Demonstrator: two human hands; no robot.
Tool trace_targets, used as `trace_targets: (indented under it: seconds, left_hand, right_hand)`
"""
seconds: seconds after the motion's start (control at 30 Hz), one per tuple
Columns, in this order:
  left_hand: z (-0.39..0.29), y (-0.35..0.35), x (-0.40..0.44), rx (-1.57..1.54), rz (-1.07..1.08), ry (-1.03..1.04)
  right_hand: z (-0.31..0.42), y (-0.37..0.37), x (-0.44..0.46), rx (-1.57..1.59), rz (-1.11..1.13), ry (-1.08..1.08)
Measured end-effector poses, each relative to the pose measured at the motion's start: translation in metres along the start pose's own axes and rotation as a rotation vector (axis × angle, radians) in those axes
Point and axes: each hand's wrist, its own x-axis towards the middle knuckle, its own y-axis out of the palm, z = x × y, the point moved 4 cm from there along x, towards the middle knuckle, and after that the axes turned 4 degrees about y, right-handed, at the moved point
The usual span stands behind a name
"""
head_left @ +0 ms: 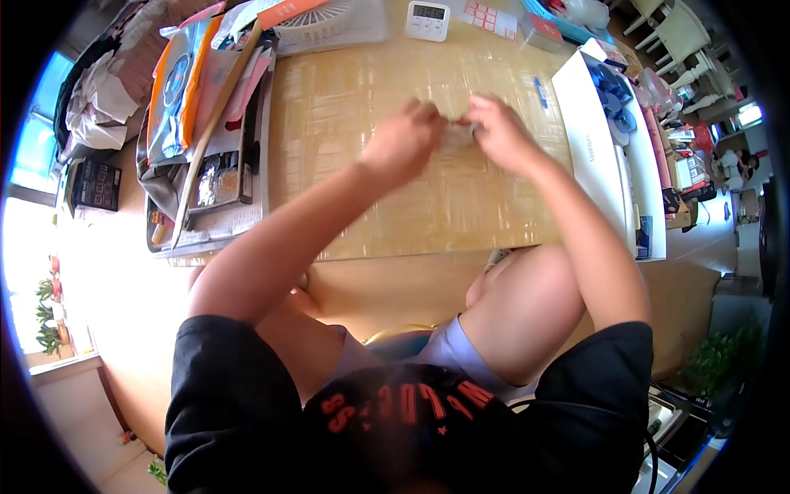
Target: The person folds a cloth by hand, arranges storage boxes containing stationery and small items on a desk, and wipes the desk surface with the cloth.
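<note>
Head view: left hand (407, 142), right hand (499, 133) toward worktop's (354, 218) far edge, grips narrow on small, blurred piece (456, 122) — uneven tug could make it slip.

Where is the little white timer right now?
In the head view, the timer sits on the far side of the table, just left of the sheet with red squares.

Tan tabletop (346, 189); black shirt (411, 412) with red lettering; orange-and-blue packet (179, 86).

White chairs (676, 39) (upturned, perhaps), bright window (29, 272).
</note>
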Motion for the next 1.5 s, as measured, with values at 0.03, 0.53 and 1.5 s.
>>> trace_targets:
  seconds: [0.03,0.53,1.5]
  left_hand:
    - [-0.021,-0.004,-0.015,0.014,-0.014,0.004]
    - [-0.011,0.007,0.028,0.073,0.019,-0.015]
    - [-0.059,0.048,0.041,-0.12,-0.05,0.191]
  right_hand:
    - [0.012,-0.001,-0.017,0.007,0.037,0.006]
    - [0.006,-0.008,-0.006,-0.448,-0.065,-0.083]
    - [-0.006,-0.026,-0.083,-0.664,0.017,-0.106]
